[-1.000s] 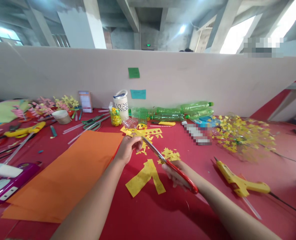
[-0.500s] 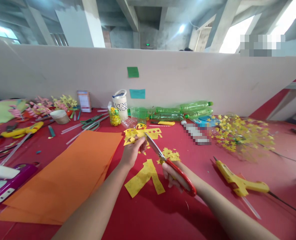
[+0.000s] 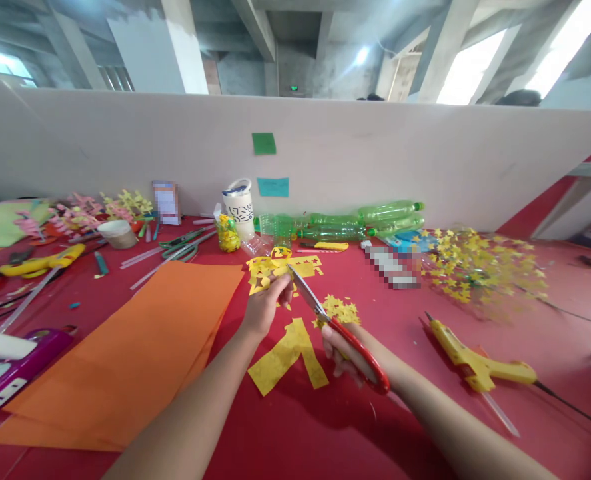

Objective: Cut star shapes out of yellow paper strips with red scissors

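My right hand (image 3: 348, 350) is closed round the red handles of a pair of scissors (image 3: 312, 300). The blades point up and left, and their tips reach the fingertips of my left hand (image 3: 265, 307). That hand is closed in a pinch on a small piece of yellow paper (image 3: 286, 271), mostly hidden by the fingers. Just beyond lie yellow paper scraps (image 3: 302, 268) with star-shaped holes. Cut yellow stars (image 3: 341, 309) are heaped past my right hand. Between my forearms, yellow paper strips (image 3: 280, 357) rest on the red table.
Orange sheets (image 3: 135, 340) lie on the left. A yellow glue gun (image 3: 475, 360) is at right, with a yellow star bunch (image 3: 480, 270) behind it. Along the partition (image 3: 355, 153) are green plastic bottles (image 3: 335, 230), a white cup (image 3: 238, 207) and a yellow cutter knife (image 3: 331, 247).
Both hands stay almost where they were, the scissors still at my left fingertips. The yellow paper by my left fingers has shifted slightly. The whole view has drifted a little.
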The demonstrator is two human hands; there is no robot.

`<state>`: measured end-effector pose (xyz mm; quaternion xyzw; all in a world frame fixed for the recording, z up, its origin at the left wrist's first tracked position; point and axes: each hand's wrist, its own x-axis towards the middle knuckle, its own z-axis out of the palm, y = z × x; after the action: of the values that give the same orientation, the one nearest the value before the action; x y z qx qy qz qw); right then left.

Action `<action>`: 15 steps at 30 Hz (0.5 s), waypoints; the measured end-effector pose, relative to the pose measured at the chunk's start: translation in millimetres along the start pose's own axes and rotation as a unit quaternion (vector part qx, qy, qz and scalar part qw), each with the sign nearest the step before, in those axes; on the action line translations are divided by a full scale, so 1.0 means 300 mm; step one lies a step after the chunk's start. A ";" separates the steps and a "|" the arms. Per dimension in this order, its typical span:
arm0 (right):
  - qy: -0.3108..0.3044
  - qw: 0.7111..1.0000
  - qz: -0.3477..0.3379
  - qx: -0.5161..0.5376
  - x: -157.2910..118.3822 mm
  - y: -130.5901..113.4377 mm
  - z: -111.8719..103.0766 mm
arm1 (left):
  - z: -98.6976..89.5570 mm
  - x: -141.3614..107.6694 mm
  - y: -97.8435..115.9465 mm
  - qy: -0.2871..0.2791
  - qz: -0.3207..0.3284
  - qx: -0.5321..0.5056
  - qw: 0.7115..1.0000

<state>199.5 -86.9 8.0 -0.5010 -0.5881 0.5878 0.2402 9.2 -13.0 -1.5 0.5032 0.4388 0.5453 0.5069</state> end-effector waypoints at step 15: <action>0.029 0.999 0.014 -0.002 -0.006 -0.026 0.013 | 0.004 0.003 -0.012 -0.009 -0.015 -0.050 0.999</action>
<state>194.4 -88.7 15.1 -0.5269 -0.5749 0.5749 0.2478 10.7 -11.8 -4.8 0.4756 0.4137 0.5542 0.5436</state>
